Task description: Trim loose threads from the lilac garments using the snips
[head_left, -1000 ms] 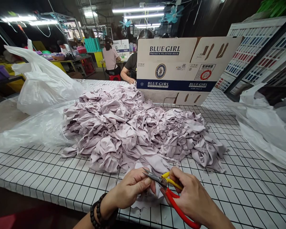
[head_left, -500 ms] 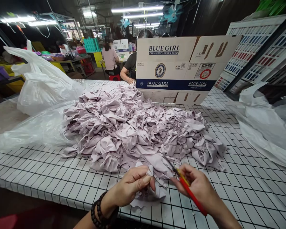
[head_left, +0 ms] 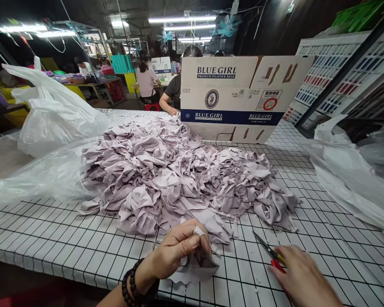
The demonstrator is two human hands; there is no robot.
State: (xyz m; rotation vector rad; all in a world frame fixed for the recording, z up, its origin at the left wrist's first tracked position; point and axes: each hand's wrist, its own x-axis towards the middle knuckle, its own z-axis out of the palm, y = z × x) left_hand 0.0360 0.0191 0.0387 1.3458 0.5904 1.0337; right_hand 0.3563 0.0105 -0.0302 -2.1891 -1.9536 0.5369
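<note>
My left hand (head_left: 182, 247), with dark beads at the wrist, is closed in a pinch on a small pale lilac fabric piece (head_left: 196, 269). Part of this cloth pokes up between the fingers and the rest hangs under them. To the right, my right hand (head_left: 302, 273) is closed over the red and yellow handles of a pair of scissors (head_left: 269, 249). Their dark blades point up and left, low over the table; most of the handles are hidden. Just beyond both hands lies a large heap of crumpled lilac fabric pieces (head_left: 179, 170).
The table has a white cloth with a black grid (head_left: 92, 247). Plastic bags lie at left (head_left: 57, 123) and right (head_left: 345, 166). Behind the heap stands a beer carton (head_left: 220, 96), with a co-worker's arm (head_left: 168, 102) beside it. Small scraps dot the cloth.
My right hand has moved right and down with the scissors, away from the fabric. The left hand keeps its pinch, with the cloth turned a little. The view has shifted slightly.
</note>
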